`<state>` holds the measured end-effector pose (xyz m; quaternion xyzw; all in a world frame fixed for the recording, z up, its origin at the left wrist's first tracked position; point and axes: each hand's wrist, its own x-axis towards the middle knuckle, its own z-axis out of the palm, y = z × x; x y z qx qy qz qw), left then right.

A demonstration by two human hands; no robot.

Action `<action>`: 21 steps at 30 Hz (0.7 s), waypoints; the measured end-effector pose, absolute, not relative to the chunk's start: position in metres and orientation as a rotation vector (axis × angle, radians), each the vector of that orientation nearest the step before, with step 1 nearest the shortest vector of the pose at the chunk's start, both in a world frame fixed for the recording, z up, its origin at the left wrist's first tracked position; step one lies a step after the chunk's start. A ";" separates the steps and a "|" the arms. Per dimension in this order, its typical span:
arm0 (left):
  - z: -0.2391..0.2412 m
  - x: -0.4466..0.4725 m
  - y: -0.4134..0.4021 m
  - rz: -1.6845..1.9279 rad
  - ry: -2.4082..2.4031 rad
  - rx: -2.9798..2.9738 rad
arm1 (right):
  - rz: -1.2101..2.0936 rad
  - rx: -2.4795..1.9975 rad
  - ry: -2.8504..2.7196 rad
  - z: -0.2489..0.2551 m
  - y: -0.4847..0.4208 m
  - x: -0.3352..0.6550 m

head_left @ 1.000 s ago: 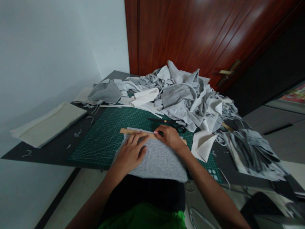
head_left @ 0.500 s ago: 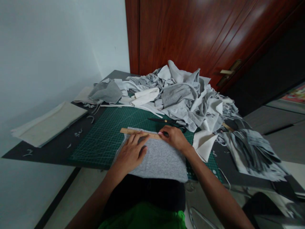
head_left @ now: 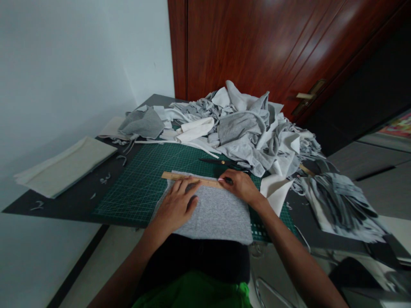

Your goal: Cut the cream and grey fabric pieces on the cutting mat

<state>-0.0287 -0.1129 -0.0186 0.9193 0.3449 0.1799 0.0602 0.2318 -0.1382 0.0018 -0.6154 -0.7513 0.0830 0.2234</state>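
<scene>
A wooden ruler [head_left: 210, 182] lies across the upper part of a grey cloth piece [head_left: 215, 214], near its far edge. My left hand [head_left: 178, 203] rests with its fingers stretched flat, pressing the ruler onto the cloth. Pinched in my right hand [head_left: 240, 185] is a small dark tool with a pale tip, mostly hidden by the fingers; it meets the ruler's far edge toward the right end. Under the cloth is a green cutting mat [head_left: 135, 184]. Black-handled scissors [head_left: 224, 162] lie on the mat just beyond the ruler.
A heap of grey and white fabric scraps [head_left: 244, 128] covers the table's back. Folded cream cloth [head_left: 67, 167] lies at the left. On the right is a stack of grey strips [head_left: 343, 205]. Thread bits are scattered on the dark table [head_left: 80, 205]. A wooden door [head_left: 240, 47] stands behind.
My right hand has slid a little to the right along the ruler's far edge, with the small tool in its fingers. The left hand, ruler and cloth stay in place.
</scene>
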 end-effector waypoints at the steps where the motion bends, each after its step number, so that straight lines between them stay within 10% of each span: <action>1: -0.019 -0.029 -0.113 0.548 1.042 2.781 | 0.230 -1.699 -2.073 0.002 -0.138 0.232; 21: -0.016 -0.029 -0.114 0.511 1.068 2.787 | 0.258 -1.710 -2.089 0.003 -0.145 0.247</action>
